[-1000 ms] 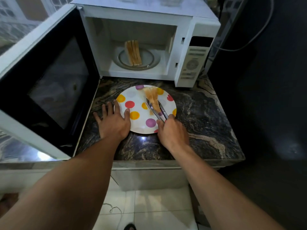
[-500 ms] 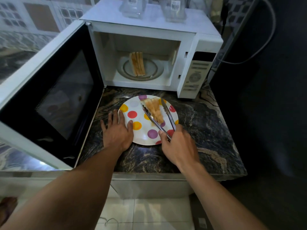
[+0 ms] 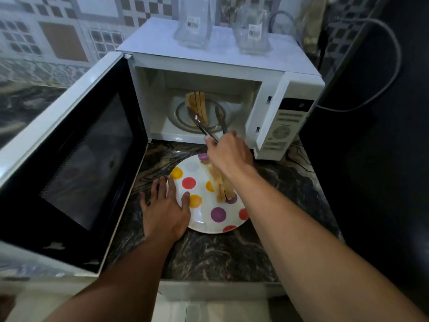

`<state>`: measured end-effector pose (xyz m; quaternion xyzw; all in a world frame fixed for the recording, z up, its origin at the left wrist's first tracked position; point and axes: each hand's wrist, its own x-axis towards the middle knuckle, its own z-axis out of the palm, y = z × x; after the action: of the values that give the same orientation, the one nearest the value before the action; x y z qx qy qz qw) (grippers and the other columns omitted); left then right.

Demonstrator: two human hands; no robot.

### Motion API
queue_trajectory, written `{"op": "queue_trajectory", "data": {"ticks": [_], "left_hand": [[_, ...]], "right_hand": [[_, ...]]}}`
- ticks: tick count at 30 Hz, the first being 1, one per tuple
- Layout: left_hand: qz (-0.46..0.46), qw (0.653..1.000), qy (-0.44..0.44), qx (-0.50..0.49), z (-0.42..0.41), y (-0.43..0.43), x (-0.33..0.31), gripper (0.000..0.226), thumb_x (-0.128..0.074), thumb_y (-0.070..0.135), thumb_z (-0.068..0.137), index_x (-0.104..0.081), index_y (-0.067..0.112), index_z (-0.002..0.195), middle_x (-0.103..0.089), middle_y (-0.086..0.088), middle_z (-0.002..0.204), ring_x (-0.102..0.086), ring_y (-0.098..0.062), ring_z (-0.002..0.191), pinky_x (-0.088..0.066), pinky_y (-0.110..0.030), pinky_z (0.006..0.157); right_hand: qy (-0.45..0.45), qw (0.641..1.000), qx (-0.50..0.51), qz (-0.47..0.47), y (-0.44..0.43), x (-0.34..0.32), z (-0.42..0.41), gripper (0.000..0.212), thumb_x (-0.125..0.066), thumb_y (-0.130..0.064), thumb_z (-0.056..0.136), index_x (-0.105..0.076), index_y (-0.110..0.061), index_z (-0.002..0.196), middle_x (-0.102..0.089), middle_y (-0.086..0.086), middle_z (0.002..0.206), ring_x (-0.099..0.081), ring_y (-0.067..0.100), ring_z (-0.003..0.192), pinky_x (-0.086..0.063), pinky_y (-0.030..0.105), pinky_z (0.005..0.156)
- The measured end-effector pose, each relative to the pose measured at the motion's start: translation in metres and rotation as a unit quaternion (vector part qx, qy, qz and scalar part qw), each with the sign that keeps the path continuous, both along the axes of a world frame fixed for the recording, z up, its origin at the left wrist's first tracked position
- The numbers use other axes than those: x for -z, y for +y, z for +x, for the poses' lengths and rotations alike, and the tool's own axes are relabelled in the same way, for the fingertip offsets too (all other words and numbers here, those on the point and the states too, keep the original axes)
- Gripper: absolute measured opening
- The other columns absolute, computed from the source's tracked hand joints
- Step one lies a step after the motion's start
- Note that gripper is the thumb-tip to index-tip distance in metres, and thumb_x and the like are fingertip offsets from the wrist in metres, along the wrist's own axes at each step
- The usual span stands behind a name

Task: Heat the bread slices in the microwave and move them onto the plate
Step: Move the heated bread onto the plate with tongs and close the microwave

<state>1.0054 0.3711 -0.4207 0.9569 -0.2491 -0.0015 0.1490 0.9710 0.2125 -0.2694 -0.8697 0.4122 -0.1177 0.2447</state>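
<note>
Right hand point(image 3: 228, 154) curls round the tongs point(image 3: 199, 124), whose spread arms reach into the open microwave point(image 3: 232, 63) and flank the upright bread slices point(image 3: 197, 105) on its turntable point(image 3: 180, 113), apparently without touching. Left hand point(image 3: 166, 210) presses flat, fingers spread, on the near-left rim of the spotted plate point(image 3: 204, 223), where other slices point(image 3: 220, 183) lie.

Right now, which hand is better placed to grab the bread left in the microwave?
The right hand: it holds the tongs, open at the bread slices inside the microwave. The left hand rests flat on the plate rim.
</note>
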Motion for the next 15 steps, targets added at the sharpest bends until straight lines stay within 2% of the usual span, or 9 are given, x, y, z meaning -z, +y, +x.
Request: {"op": "queue_trajectory", "data": {"ticks": [3,5,8,12,15], "left_hand": [[0.007,1.0,-0.008,-0.001,0.002,0.0,0.0,0.079,-0.01,0.063,0.094,-0.017,0.02,0.16,-0.025,-0.003,0.164,-0.014,-0.021,0.153,-0.007,-0.053,0.122],[0.006,1.0,-0.008,-0.002,0.002,0.0,0.001,0.08,-0.009,0.064,0.093,-0.017,0.02,0.16,-0.025,-0.003,0.164,-0.014,-0.021,0.153,-0.007,-0.053,0.122],[0.004,1.0,-0.01,-0.001,0.002,-0.001,0.001,0.079,-0.01,0.064,0.094,-0.017,0.021,0.16,-0.025,-0.003,0.165,-0.014,-0.022,0.153,-0.008,-0.053,0.122],[0.001,1.0,-0.005,-0.001,0.002,-0.001,0.001,0.078,-0.013,0.063,0.094,-0.018,0.021,0.16,-0.025,-0.002,0.164,-0.015,-0.021,0.153,-0.008,-0.053,0.121],[0.005,1.0,-0.009,-0.006,0.002,-0.001,0.001,0.078,-0.015,0.063,0.094,-0.021,0.021,0.159,-0.028,-0.003,0.164,-0.017,-0.022,0.152,-0.01,-0.053,0.121]], "right_hand": [[-0.004,1.0,0.012,0.021,-0.01,0.0,0.033,0.041,-0.048,-0.05,0.1,-0.063,-0.012,0.104,-0.064,-0.002,0.083,-0.059,0.019,0.068,-0.043,0.033,0.063],[0.006,1.0,0.006,0.017,-0.016,0.004,0.049,0.037,-0.048,-0.047,0.1,-0.065,-0.014,0.096,-0.06,-0.002,0.075,-0.058,0.017,0.064,-0.042,0.03,0.057],[0.024,1.0,0.001,0.01,-0.025,0.009,0.065,0.035,-0.047,-0.045,0.102,-0.064,-0.015,0.095,-0.056,-0.001,0.075,-0.049,0.017,0.059,-0.032,0.027,0.052],[0.046,0.999,0.001,0.007,-0.033,0.01,0.08,0.037,-0.046,-0.045,0.101,-0.068,-0.015,0.099,-0.059,0.002,0.08,-0.05,0.022,0.064,-0.037,0.031,0.06],[0.056,0.998,0.001,0.004,-0.034,0.011,0.085,0.035,-0.045,-0.038,0.103,-0.07,-0.014,0.104,-0.068,0.006,0.099,-0.054,0.027,0.076,-0.039,0.033,0.066]]}}
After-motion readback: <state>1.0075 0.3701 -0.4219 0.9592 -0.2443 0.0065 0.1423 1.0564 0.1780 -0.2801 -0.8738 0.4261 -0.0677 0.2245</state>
